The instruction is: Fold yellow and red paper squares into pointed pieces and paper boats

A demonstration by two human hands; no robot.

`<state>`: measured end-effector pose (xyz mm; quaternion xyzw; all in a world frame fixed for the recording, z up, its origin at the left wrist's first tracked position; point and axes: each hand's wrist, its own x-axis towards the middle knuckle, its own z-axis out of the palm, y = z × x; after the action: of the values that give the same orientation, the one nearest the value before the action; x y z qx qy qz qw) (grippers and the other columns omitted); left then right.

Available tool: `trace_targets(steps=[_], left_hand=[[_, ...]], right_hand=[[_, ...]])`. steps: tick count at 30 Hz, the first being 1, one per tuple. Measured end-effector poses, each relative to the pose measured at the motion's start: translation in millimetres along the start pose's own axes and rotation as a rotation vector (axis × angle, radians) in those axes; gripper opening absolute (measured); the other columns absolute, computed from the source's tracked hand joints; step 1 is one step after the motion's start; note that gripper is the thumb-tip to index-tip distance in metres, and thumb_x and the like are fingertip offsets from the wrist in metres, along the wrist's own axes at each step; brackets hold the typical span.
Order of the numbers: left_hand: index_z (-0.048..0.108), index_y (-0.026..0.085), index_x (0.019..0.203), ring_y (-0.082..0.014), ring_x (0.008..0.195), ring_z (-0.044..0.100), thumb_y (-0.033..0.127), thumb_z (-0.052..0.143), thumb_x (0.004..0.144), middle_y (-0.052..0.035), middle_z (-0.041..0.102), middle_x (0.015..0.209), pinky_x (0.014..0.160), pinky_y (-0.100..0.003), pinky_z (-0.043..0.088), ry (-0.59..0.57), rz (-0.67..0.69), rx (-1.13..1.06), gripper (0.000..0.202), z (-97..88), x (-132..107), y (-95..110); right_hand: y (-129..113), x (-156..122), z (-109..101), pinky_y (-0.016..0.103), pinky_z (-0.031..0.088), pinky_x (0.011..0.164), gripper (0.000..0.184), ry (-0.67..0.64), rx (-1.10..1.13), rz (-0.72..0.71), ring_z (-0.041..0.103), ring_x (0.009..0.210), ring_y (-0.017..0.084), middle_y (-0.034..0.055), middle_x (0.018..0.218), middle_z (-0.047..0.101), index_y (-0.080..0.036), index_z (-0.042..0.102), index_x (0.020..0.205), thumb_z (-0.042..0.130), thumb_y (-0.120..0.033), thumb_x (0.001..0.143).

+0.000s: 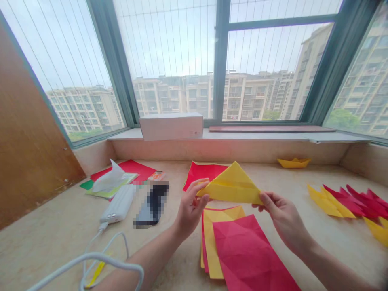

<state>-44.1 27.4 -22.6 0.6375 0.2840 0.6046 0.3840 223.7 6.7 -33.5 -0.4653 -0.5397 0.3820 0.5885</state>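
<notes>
Currently pinching folded yellow paper (232,186) mid-air above red and yellow sheet stack (239,246): left hand (190,208) clamped on left corner, right hand (280,214) clamped on right corner. Probably light, floppy, crease-prone; best gripped at folded edges. Finished folds (348,202) far right.

Folded paper (232,186) above paper stack (242,250); power bank (118,204) lies left.
</notes>
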Motion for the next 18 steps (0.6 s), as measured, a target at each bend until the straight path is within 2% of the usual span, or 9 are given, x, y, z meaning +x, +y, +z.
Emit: trace_targets(steps=[3,7,12,14,18], left_hand=[[0.069,0.018,0.119,-0.0264,0.111,0.064,0.037,0.068,0.087,-0.0142,0.06,0.128,0.082,-0.035,0.062,-0.005,-0.06,-0.021,0.037,0.5,1,-3],[0.072,0.015,0.11,-0.0243,0.101,0.069,0.037,0.072,0.083,-0.0125,0.072,0.113,0.086,-0.033,0.059,0.039,-0.204,-0.104,0.035,3.0,5,-5],[0.075,0.013,0.105,-0.0224,0.09,0.071,0.039,0.079,0.076,-0.0109,0.077,0.099,0.084,-0.031,0.056,0.101,-0.295,-0.144,0.039,0.6,10,0],[0.076,0.012,0.102,-0.022,0.089,0.071,0.04,0.078,0.076,-0.0107,0.077,0.097,0.084,-0.03,0.056,0.076,-0.312,-0.126,0.037,-1.6,11,3],[0.078,0.012,0.094,-0.0235,0.091,0.071,0.043,0.077,0.077,-0.0112,0.077,0.097,0.078,-0.029,0.057,-0.085,-0.336,-0.073,0.035,-2.8,10,4]], right_hand=[[1,0,1,0.028,0.048,0.064,0.038,0.033,0.037,0.01,0.058,0.067,0.016,0.0064,0.077,0.073,-0.016,0.072,0.091,0.067,-0.053,0.086],[-3,0,5,0.027,0.05,0.064,0.034,0.048,0.067,-0.068,0.061,0.068,0.017,0.0052,0.074,0.073,-0.017,0.073,0.09,0.07,-0.051,0.085],[-3,1,9,0.028,0.053,0.073,0.032,-0.024,0.093,-0.143,0.065,0.077,0.018,0.0051,0.09,0.075,-0.02,0.073,0.1,0.068,-0.049,0.087],[-2,4,9,0.029,0.053,0.076,0.033,-0.038,0.092,-0.161,0.065,0.081,0.018,0.0052,0.097,0.075,-0.021,0.073,0.105,0.068,-0.048,0.087],[-2,10,7,0.031,0.055,0.078,0.033,0.036,0.131,-0.192,0.067,0.084,0.019,0.0052,0.097,0.075,-0.021,0.072,0.105,0.07,-0.048,0.085]])
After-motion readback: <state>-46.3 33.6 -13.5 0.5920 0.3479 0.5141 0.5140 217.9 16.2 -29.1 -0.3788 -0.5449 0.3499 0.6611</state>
